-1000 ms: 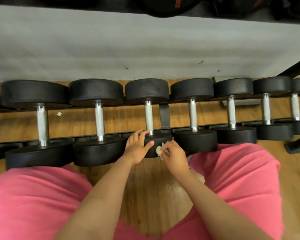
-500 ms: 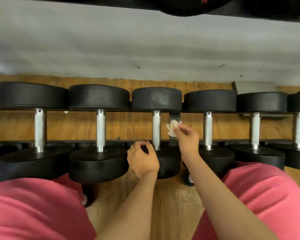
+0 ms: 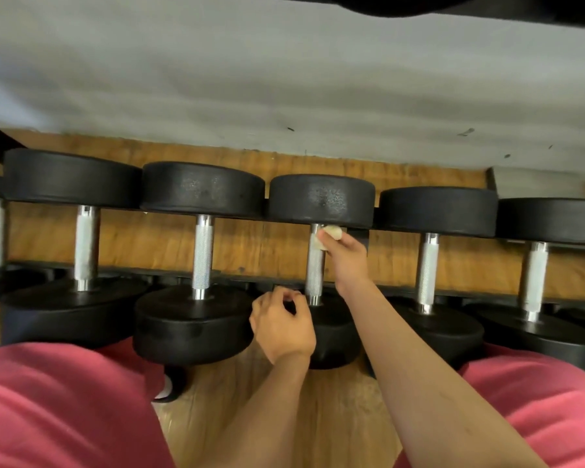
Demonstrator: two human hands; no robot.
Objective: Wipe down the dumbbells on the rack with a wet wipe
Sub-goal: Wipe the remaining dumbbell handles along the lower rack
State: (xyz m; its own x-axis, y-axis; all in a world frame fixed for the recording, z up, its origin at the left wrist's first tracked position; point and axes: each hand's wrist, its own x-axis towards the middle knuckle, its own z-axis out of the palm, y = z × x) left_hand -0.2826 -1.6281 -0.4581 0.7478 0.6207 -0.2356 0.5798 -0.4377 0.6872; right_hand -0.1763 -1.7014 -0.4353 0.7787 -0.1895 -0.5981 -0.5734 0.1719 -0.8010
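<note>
Wipe (image 3: 331,232), pinched by right hand (image 3: 347,256), now touches dumbbell handle (image 3: 314,268) (previously beside it); left hand (image 3: 282,327) grips near head (image 3: 333,332).

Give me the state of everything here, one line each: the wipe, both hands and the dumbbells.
wet wipe, bunched up, pressed on the far end of the middle dumbbell handle.
right hand, pinches the wet wipe.
left hand, rests on the middle dumbbell's near head, fingers curled; grip unclear.
middle dumbbell, lying in the row, touched by both hands.
other dumbbells, lying side by side, untouched.
</note>
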